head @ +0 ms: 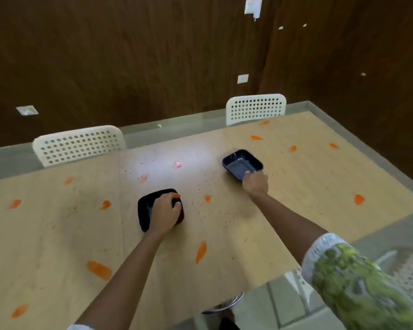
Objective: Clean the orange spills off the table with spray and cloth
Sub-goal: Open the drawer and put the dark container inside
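Observation:
Several orange smears, such as one long orange smear (pixel 201 252), and fine orange specks lie scattered over the light wooden table (pixel 284 210). My left hand (pixel 165 212) rests on a black dish (pixel 144 210) at the table's middle, fingers curled over its right rim. Farther right, my right hand (pixel 255 183) grips the near edge of a second black rectangular dish (pixel 242 164), which looks slightly tilted. No spray bottle or cloth is in view.
Two white perforated chairs, the left white chair (pixel 79 145) and the right white chair (pixel 255 108), stand at the table's far side against a dark wood wall. Part of another chair (pixel 410 265) shows at the right near edge. The table's near corner lies below my right arm.

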